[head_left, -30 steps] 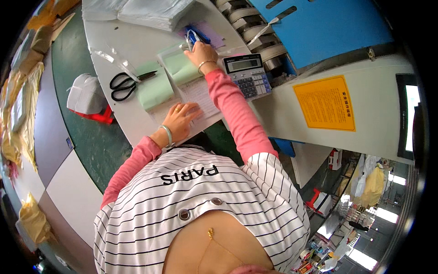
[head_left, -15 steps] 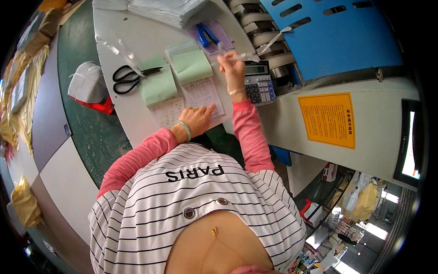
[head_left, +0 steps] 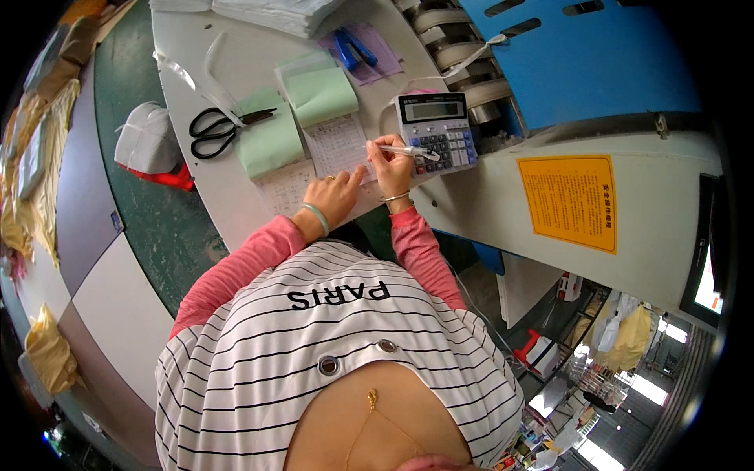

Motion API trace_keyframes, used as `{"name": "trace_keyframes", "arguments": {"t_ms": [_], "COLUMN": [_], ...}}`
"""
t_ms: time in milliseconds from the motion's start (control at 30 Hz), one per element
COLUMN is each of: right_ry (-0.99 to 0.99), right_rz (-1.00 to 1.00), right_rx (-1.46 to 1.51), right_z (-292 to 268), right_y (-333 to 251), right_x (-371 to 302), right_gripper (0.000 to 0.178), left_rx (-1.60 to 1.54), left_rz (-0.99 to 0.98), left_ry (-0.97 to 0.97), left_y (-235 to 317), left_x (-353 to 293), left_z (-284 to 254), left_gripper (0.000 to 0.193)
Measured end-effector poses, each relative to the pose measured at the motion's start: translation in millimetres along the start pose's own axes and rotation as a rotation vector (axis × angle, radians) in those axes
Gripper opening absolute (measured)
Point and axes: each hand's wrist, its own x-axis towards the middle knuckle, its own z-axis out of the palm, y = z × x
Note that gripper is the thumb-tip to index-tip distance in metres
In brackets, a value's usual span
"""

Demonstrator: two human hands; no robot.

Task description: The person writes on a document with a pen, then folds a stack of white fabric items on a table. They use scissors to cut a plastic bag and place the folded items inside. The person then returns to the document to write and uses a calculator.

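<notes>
In my right hand (head_left: 390, 167) is a clear-barrelled pen (head_left: 408, 150), gripped between thumb and fingers with its tip over the right edge of a written form pad (head_left: 338, 147). My left hand (head_left: 334, 195) rests with its fingers stretched out on the lower part of the forms. Green sheets (head_left: 324, 94) are folded back over the top of that pad. Beside it, at the left, lies a second pad with a green sheet (head_left: 271, 145) folded up. A grey calculator (head_left: 434, 129) stands just right of the pen, partly covered by it.
Black-handled scissors (head_left: 216, 133) lie across the left green sheet. A blue stapler (head_left: 353, 49) sits on purple paper (head_left: 385, 53) at the back. White bags (head_left: 275, 12) are piled on the far edge of the table. Blue machinery (head_left: 581, 63) borders the right side.
My right hand has come down and nearer from beside the calculator to the right edge of the pad, with the pen in it. My left hand stays on the forms.
</notes>
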Motion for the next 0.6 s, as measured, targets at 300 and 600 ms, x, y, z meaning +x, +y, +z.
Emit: {"name": "trace_keyframes", "arguments": {"t_ms": [300, 600], "right_ry": [0.010, 0.053], "right_rz": [0.000, 0.013], "right_rx": [0.081, -0.037], "right_z": [0, -9], "right_y": [2, 10], "right_x": [-6, 0], "right_gripper": [0.013, 0.017], "left_rx": [-0.031, -0.043], "left_rz": [-0.015, -0.037], "left_ry": [0.025, -0.068], "left_y": [0, 0], "left_x": [1, 2], "left_z": [3, 4], "left_gripper": [0.042, 0.052]}}
